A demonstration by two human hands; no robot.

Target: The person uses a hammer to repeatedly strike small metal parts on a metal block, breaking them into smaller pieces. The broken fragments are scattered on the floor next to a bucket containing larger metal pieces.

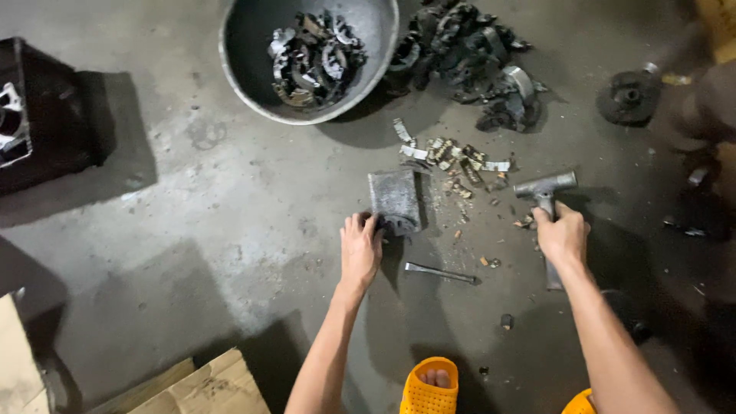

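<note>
Our left hand (360, 249) rests flat on the concrete floor (230, 230), fingers spread and loose, its fingertips touching the near end of a grey metal block (395, 199). Our right hand (562, 234) is clenched around the handle of a hammer (546, 188), its head lying on the floor. A thin metal rod (441, 272) lies between our hands. Beyond the block sit scattered scraps (456, 157), probably broken metal bits, and a bowl (245, 46) holding more.

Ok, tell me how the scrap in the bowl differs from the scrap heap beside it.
The scrap in the bowl sits contained in a round grey metal bowl; the scrap heap lies loose on the concrete floor. The heap sprawls wider, trailing small bits. Both are dark, curved, grimy metal pieces.
</note>
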